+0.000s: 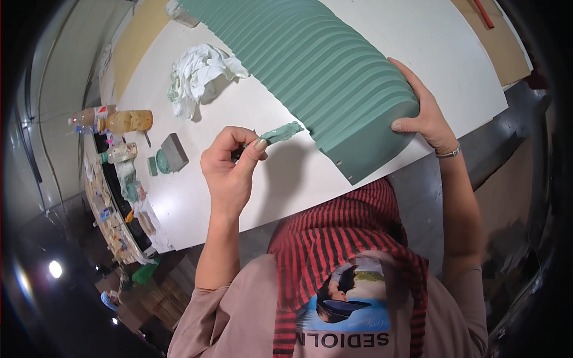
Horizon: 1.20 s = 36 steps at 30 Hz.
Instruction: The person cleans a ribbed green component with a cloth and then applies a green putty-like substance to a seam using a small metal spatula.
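Observation:
A large green piece with rounded ribs [310, 65] lies slantwise across the white table, its plain smooth end toward me. My right hand [428, 113] grips its rounded right end, fingers over the far side and thumb on the near side. In my left hand [231, 156], pinched between thumb and fingers, is a thin spatula [282, 132] smeared with green paste. Its tip is close to the ragged left edge of the ribbed piece; I cannot tell whether it touches. Two small holes show near the piece's lower corner.
A crumpled white cloth [203, 74] with green stains lies left of the ribbed piece. Beyond my left hand are a grey block [174, 153], a green round lump [162, 161] and a bottle of yellowish liquid [128, 121]. The white table [262, 209] ends just before my body.

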Each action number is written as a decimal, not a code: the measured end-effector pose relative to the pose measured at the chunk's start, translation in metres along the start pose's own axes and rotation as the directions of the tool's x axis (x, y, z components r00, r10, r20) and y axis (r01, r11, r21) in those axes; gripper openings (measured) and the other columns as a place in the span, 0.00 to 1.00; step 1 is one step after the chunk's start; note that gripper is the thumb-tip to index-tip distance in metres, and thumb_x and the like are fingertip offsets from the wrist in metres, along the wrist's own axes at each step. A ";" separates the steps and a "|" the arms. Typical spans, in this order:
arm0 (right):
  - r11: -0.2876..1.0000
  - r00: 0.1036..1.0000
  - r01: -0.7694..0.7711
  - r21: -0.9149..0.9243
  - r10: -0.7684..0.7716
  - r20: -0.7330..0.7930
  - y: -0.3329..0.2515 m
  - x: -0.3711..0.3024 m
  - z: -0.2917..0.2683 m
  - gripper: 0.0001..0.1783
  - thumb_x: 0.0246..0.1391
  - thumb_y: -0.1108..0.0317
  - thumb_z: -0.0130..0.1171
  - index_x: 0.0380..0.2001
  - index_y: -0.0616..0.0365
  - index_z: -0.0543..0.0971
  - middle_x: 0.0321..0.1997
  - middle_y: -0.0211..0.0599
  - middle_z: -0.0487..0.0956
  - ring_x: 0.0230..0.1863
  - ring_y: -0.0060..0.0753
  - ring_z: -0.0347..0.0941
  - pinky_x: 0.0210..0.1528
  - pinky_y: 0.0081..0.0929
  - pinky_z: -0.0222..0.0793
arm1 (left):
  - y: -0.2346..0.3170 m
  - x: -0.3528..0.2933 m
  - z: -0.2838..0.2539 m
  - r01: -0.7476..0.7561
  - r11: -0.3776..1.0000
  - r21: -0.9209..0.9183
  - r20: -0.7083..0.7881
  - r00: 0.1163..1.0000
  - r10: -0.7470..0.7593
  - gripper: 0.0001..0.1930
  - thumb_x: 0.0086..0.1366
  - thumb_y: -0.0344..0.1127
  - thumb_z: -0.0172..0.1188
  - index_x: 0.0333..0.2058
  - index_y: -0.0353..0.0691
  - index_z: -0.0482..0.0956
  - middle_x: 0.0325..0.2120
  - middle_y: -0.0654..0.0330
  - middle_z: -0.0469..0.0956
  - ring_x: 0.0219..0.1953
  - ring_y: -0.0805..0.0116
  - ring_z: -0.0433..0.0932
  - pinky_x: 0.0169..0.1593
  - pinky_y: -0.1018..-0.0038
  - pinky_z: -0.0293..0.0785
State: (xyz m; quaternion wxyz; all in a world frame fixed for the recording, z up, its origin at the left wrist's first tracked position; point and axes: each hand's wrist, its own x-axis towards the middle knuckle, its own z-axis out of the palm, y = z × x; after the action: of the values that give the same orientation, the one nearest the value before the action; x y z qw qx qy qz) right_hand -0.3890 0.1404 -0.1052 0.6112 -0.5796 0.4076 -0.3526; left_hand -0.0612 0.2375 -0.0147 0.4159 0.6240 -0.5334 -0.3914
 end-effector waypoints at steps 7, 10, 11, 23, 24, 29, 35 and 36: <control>0.997 0.998 0.053 -0.058 -0.051 0.040 -0.002 0.002 -0.002 0.58 0.34 0.66 0.74 0.71 0.59 0.58 0.68 0.44 0.67 0.67 0.39 0.62 0.69 0.32 0.54 | -0.009 -0.032 0.040 0.139 0.818 -0.559 -0.025 0.983 -0.185 0.07 0.72 0.35 0.56 0.38 0.37 0.71 0.30 0.56 0.78 0.31 0.71 0.74 0.37 0.75 0.68; 0.998 0.998 0.049 -0.027 -0.048 0.044 0.000 0.003 -0.003 0.58 0.35 0.67 0.74 0.71 0.58 0.57 0.68 0.45 0.66 0.67 0.39 0.63 0.69 0.32 0.55 | -0.001 -0.046 0.070 0.170 0.748 -0.641 -0.057 0.962 -0.267 0.08 0.71 0.36 0.57 0.38 0.38 0.71 0.39 0.50 0.80 0.37 0.67 0.76 0.47 0.70 0.72; 0.999 0.998 0.036 -0.011 -0.035 0.053 -0.001 0.003 -0.003 0.58 0.35 0.67 0.74 0.71 0.59 0.56 0.68 0.45 0.66 0.67 0.39 0.63 0.69 0.32 0.55 | -0.001 -0.048 0.075 0.167 0.748 -0.643 -0.063 0.961 -0.269 0.08 0.71 0.36 0.57 0.38 0.38 0.71 0.39 0.50 0.80 0.37 0.67 0.76 0.47 0.70 0.72; 0.999 0.997 0.044 0.002 -0.044 0.065 0.000 0.006 -0.002 0.60 0.33 0.71 0.76 0.71 0.60 0.56 0.66 0.46 0.67 0.66 0.38 0.63 0.68 0.32 0.57 | -0.003 -0.056 0.096 0.065 0.948 -0.310 -0.187 0.974 -0.128 0.05 0.70 0.28 0.57 0.38 0.34 0.71 0.43 0.48 0.81 0.38 0.70 0.77 0.48 0.73 0.72; 0.999 0.997 0.035 0.007 -0.035 0.062 0.000 0.006 -0.002 0.60 0.32 0.72 0.76 0.71 0.60 0.56 0.66 0.45 0.68 0.66 0.38 0.63 0.68 0.32 0.58 | -0.002 -0.056 0.096 0.065 0.949 -0.309 -0.190 0.973 -0.129 0.05 0.70 0.28 0.57 0.38 0.34 0.71 0.43 0.48 0.81 0.38 0.70 0.77 0.48 0.73 0.72; 0.999 0.998 0.018 0.044 -0.020 0.062 0.003 0.008 -0.002 0.60 0.31 0.73 0.76 0.70 0.61 0.57 0.65 0.45 0.68 0.65 0.38 0.64 0.67 0.32 0.59 | 0.014 -0.039 0.089 -0.007 0.994 0.107 -0.188 0.982 0.027 0.03 0.67 0.25 0.60 0.35 0.31 0.75 0.32 0.58 0.81 0.32 0.73 0.77 0.40 0.79 0.72; 0.994 0.997 0.032 0.107 -0.039 0.063 0.007 0.010 -0.003 0.60 0.30 0.73 0.77 0.69 0.63 0.58 0.64 0.46 0.70 0.65 0.38 0.65 0.67 0.31 0.59 | 0.035 -0.001 0.090 -0.130 0.910 0.393 -0.039 0.987 0.158 0.05 0.60 0.23 0.65 0.29 0.31 0.76 0.22 0.61 0.77 0.25 0.75 0.73 0.32 0.79 0.70; 0.995 0.996 0.057 0.088 -0.062 0.059 0.008 0.010 -0.003 0.60 0.29 0.73 0.77 0.69 0.63 0.59 0.64 0.46 0.70 0.65 0.38 0.65 0.67 0.31 0.59 | 0.039 0.003 0.089 -0.155 0.886 0.436 -0.005 0.985 0.175 0.05 0.59 0.23 0.65 0.28 0.31 0.76 0.22 0.60 0.77 0.24 0.74 0.73 0.31 0.79 0.70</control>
State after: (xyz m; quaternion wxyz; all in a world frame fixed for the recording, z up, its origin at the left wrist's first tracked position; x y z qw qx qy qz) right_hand -0.3882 0.1307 -0.1144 0.6370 -0.5754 0.3555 -0.3699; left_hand -0.1573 0.2224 -0.0097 0.3099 0.6618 -0.6489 -0.2121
